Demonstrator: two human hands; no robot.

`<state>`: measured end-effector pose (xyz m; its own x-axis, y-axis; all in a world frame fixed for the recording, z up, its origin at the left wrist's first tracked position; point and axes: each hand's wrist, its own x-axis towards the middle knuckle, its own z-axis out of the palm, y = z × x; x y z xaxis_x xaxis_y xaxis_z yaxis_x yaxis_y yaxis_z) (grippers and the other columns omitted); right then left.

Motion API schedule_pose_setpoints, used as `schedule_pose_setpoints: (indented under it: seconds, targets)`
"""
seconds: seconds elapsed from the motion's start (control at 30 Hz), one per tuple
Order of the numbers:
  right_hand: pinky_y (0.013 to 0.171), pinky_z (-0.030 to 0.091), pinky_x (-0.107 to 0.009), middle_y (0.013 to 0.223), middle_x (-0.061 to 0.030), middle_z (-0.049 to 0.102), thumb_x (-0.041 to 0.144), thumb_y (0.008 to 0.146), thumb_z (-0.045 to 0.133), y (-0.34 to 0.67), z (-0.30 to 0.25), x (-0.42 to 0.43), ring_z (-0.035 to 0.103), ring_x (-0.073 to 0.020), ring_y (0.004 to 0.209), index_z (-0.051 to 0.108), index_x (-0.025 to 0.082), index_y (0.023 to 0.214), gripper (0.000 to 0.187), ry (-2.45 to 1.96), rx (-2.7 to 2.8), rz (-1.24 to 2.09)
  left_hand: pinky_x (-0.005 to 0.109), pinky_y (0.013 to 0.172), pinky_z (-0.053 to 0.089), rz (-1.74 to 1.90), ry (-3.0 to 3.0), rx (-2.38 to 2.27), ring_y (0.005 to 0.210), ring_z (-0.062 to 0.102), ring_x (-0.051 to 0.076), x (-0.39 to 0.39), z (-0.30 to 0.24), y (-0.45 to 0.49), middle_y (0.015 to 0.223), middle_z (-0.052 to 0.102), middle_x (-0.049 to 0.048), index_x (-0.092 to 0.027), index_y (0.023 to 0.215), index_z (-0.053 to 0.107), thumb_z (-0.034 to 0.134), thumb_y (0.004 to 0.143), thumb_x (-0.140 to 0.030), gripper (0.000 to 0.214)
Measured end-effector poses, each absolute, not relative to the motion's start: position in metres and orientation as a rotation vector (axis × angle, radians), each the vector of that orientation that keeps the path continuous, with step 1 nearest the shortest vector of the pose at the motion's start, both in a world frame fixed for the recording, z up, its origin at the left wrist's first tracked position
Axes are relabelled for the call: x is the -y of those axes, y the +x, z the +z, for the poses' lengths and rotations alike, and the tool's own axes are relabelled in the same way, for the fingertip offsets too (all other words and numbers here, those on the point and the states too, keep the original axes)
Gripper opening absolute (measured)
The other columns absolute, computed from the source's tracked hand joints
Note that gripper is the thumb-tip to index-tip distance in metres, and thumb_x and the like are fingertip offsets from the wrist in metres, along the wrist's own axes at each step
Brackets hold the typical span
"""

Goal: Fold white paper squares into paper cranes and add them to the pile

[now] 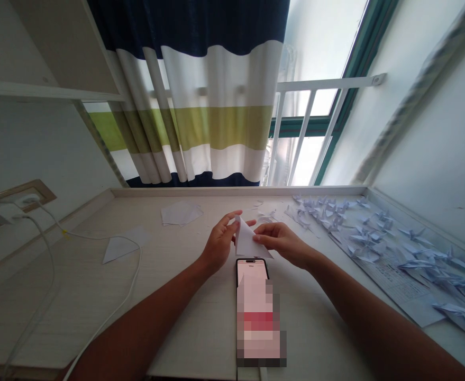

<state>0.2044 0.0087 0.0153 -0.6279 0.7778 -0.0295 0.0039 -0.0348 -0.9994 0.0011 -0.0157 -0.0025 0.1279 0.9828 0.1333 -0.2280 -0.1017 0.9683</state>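
White paper [247,243]: likely light, easily creased, best held by its edges, where left hand [218,241] and right hand [283,241] pinch it.

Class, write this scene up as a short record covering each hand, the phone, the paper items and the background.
Left hand: holding the white paper near its left edge
Right hand: holding the same paper near its right edge
Phone: screen lit, mostly pixelated
Right side: many folded paper figures, a printed sheet
Background: striped curtain, white railing
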Motion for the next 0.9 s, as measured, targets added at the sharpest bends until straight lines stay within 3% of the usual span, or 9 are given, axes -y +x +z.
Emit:
schedule_pose_setpoints:
  seconds: [0.07, 0.23, 0.33, 0.53, 0.9]
  targets:
    - [0.070, 0.057, -0.033, 0.089, -0.0061, 0.076, 0.047, 0.082, 0.083, 0.203, 0.015, -0.008, 0.071, -0.0184, 0.077, 0.076, 0.016, 0.088, 0.032, -0.856, 1.636, 1.649, 0.030, 0.070, 0.050, 1.291, 1.225, -0.879, 0.082, 0.071, 0.021, 0.016, -0.002, 0.000, 0.108, 0.079, 0.0141, -0.015, 0.126, 0.066, 0.064, 0.092, -0.062, 0.058]
    - [0.069, 0.056, -0.034, 0.086, -0.0053, 0.076, 0.047, 0.081, 0.085, 0.204, 0.013, -0.010, 0.072, -0.0195, 0.076, 0.076, 0.017, 0.089, 0.032, -0.874, 1.620, 1.594, 0.026, 0.059, 0.047, 1.174, 1.357, -0.953, 0.068, 0.067, 0.017, 0.013, -0.010, -0.002, 0.082, 0.076, 0.0067, -0.014, 0.096, 0.075, 0.083, 0.078, -0.055, 0.045]
    - [0.070, 0.057, -0.035, 0.085, -0.0056, 0.076, 0.050, 0.081, 0.083, 0.205, 0.014, -0.012, 0.072, -0.0207, 0.076, 0.075, 0.017, 0.086, 0.033, -0.917, 1.674, 1.503, 0.027, 0.059, 0.049, 1.169, 1.381, -0.983, 0.067, 0.066, 0.017, 0.013, -0.013, -0.002, 0.075, 0.075, 0.0065, -0.013, 0.083, 0.076, 0.083, 0.078, -0.054, 0.041]
    - [0.076, 0.057, -0.035, 0.093, -0.0073, 0.077, 0.052, 0.087, 0.076, 0.203, 0.019, -0.008, 0.071, -0.0210, 0.085, 0.080, 0.019, 0.094, 0.034, -0.825, 1.734, 1.397, 0.033, 0.071, 0.056, 0.990, 1.439, -0.801, 0.082, 0.073, 0.023, 0.019, -0.018, -0.001, 0.093, 0.078, 0.0096, -0.014, 0.103, 0.078, 0.079, 0.086, -0.047, 0.038]
    - [0.070, 0.055, -0.033, 0.081, -0.0050, 0.073, 0.047, 0.082, 0.083, 0.202, 0.023, -0.003, 0.067, -0.0190, 0.076, 0.079, 0.019, 0.082, 0.029, -0.749, 1.666, 1.404, 0.036, 0.080, 0.058, 0.947, 1.484, -0.721, 0.091, 0.073, 0.024, 0.025, -0.013, 0.004, 0.101, 0.077, 0.0109, -0.015, 0.104, 0.075, 0.081, 0.085, -0.038, 0.030]
